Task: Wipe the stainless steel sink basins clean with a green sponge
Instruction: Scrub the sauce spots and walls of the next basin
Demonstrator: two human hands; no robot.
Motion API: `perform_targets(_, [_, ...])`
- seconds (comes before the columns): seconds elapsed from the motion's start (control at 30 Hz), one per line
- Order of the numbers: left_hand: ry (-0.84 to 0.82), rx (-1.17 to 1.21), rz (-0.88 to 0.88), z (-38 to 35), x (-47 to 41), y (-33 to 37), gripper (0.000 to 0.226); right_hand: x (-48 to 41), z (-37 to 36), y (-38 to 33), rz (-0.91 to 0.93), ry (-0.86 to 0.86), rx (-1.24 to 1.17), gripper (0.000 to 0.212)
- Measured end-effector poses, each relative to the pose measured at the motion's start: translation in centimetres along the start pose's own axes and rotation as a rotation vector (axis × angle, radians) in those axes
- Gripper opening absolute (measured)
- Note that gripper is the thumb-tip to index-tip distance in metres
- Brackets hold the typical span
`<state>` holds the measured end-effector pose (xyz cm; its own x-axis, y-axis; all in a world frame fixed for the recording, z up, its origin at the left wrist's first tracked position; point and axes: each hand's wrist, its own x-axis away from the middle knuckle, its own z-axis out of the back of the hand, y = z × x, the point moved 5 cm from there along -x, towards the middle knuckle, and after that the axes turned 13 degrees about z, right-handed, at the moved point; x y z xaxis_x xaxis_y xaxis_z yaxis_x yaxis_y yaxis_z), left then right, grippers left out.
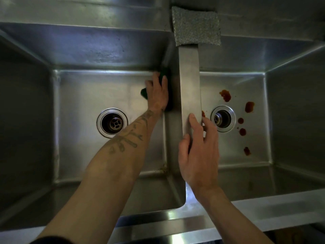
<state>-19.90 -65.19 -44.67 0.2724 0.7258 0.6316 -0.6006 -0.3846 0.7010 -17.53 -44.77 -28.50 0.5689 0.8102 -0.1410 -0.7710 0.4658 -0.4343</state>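
My left hand (157,93) holds a dark green sponge (144,93) low in the left basin (84,95), pressing it against the basin's right wall near the far corner. The hand covers most of the sponge. My right hand (198,152) rests on the steel divider (189,76) between the two basins, its index finger lying along the top and the other fingers hanging over the right edge. The right basin (260,164) has several reddish-brown stains (225,95) scattered on its floor around the drain (223,118).
A grey scouring pad (196,26) lies on the back ledge at the far end of the divider. The left basin's drain (112,122) sits left of my forearm. A steel front rim (263,208) runs along the near edge.
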Motion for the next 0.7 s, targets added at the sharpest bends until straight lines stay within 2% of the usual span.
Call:
perform_targets(0.1, [-0.034, -0.065, 0.030, -0.3, 1.3, -2.1, 0.044, -0.1, 0.1, 0.1, 0.009, 0.003, 0.003, 0.045])
perform_targets(0.27, [-0.160, -0.101, 0.102, 0.5, 8.5, -7.3, 0.042, -0.1, 0.2, -0.1, 0.005, -0.012, 0.003, 0.047])
perform_targets(0.43, [-0.255, -0.112, 0.300, 0.2, 14.3, -12.9, 0.040, -0.2, 0.3, -0.2, 0.001, -0.017, 0.023, 0.049])
perform_targets(0.6, [-0.389, -0.223, 0.452, 0.7, 16.7, -14.5, 0.047, -0.3, 0.3, -0.4, -0.005, -0.021, 0.037, 0.048])
perform_targets(0.7, [-0.426, -0.207, 0.498, 1.0, 17.2, -14.8, 0.046, -0.3, 0.2, -0.3, -0.007, -0.028, 0.034, 0.048])
